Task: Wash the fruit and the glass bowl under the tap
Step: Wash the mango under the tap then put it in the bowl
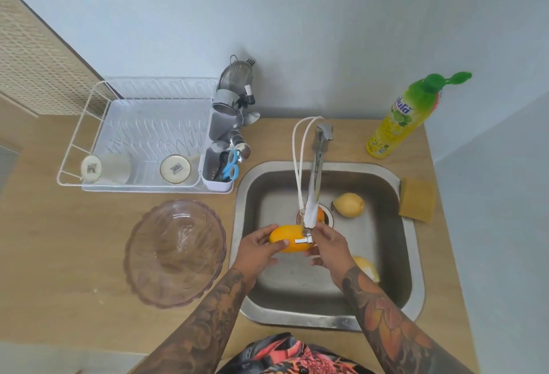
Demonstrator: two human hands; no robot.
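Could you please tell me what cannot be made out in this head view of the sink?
- Whether water runs: the tap spout covers its outlet.
- The orange fruit at the drain: mostly behind the spout.
- The yellow fruit near the front: partly behind the right hand and forearm.
- The right grip on the mango: blocked by the tap handle; left hand holds it plainly.
- Soap bottle label: too small to read.

both hands grip mango (289, 242) | under tap (315, 183) | water flow unclear

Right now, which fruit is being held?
The orange-yellow mango, gripped by both hands under the tap; the other fruits lie loose in the sink.
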